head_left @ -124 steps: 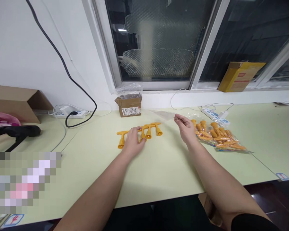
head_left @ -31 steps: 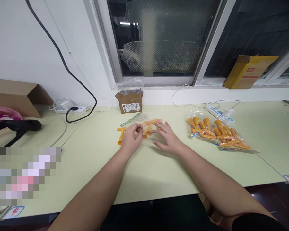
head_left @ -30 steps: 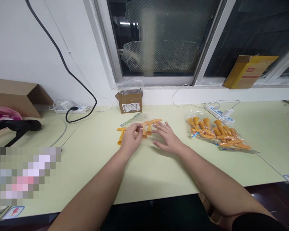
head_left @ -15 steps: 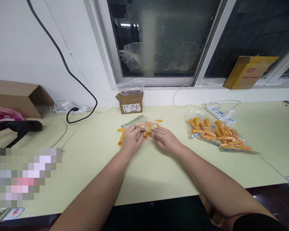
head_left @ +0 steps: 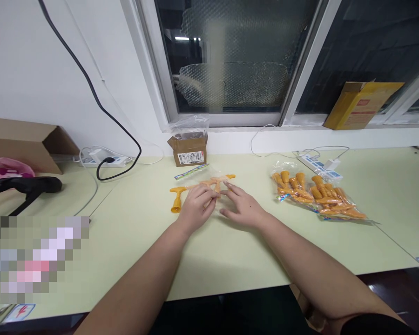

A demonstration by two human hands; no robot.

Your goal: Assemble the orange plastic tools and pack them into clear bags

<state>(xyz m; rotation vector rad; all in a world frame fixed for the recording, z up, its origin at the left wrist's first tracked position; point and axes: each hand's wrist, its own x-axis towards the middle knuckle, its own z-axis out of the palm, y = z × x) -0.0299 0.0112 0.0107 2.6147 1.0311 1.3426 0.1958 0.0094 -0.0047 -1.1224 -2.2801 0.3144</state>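
Note:
Several orange plastic T-shaped pieces with flared ends lie in a row on the table in front of me. One T-shaped piece (head_left: 176,200) shows fully at the left. My left hand (head_left: 199,204) is closed, its fingertips pinched at the stem of another T-shaped piece (head_left: 223,178) at the right. The hand hides part of the row. My right hand (head_left: 242,204) has its thumb and fingers apart, with fingertips touching beside that same piece. A clear plastic bag with a colourful header strip (head_left: 191,171) lies just behind and partly over the pieces.
Clear bags of orange pieces (head_left: 321,195) lie to the right. A small open cardboard box (head_left: 190,150) stands against the wall. Power strips (head_left: 117,161) with cables sit along the back. At the left are a larger carton (head_left: 21,139) and a black frame-like object (head_left: 28,186).
My left hand has shifted slightly right and its fingers have closed near the piece's stem. My right thumb has spread away from the fingers. The header strip has turned a little.

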